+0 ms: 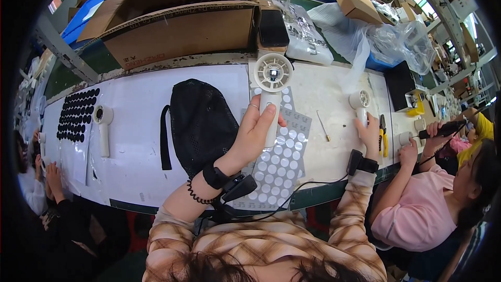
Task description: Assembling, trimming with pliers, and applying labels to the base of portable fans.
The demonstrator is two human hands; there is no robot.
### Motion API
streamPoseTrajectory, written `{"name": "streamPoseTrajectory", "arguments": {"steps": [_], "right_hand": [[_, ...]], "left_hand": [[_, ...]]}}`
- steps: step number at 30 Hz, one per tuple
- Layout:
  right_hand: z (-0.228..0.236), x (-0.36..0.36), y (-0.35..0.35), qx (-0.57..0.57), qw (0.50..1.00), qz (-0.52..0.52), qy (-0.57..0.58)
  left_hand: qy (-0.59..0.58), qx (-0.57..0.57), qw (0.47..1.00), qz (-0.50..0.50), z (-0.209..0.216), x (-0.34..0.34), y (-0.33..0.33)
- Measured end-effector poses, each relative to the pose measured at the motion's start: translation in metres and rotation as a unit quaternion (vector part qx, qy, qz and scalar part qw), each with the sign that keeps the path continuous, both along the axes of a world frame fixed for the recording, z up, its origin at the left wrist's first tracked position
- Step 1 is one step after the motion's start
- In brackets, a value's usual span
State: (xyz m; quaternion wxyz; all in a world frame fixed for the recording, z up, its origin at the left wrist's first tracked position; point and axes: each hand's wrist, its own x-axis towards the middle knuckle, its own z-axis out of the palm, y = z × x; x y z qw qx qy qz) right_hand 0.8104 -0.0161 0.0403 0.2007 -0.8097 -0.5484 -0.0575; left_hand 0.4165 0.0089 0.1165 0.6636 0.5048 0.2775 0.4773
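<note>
The white fan stands at the centre of the bench, round head away from the person and handle pointing back toward the body, so its long axis runs nearly straight out from the chest. The left hand wraps the handle from the left, fingers curled over its front and thumb on the right side, closed on the lower half; the head projects clear beyond the knuckles. Under the handle lies a grey sheet of round white stickers, partly covered by the wrist. A second fan stands well to the right, same orientation, head away. The right hand closes on its handle from below, fingers folded round the shaft. Each hand therefore holds its own fan, and the two fans are well apart, with a thin rod lying between them on the bench. A black mesh bag sits just left of the left hand. A third fan lies far left beside rows of black discs. Yellow pliers lie just right of the right hand. Cardboard boxes stand beyond the bench. Another person's hands work at the right edge.
</note>
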Motion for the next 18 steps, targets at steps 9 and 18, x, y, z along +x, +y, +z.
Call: {"name": "streamPoseTrajectory", "arguments": {"steps": [9, 18], "right_hand": [[0.003, -0.046, 0.011, 0.054, 0.865, 0.076, 0.492], [0.052, -0.211, 0.025, 0.06, 0.638, 0.218, 0.736]], "left_hand": [[-0.005, -0.019, 1.0, 0.013, 0.002, -0.002, 0.002], [-0.064, -0.082, 0.994, 0.037, -0.001, -0.005, 0.01]]}}
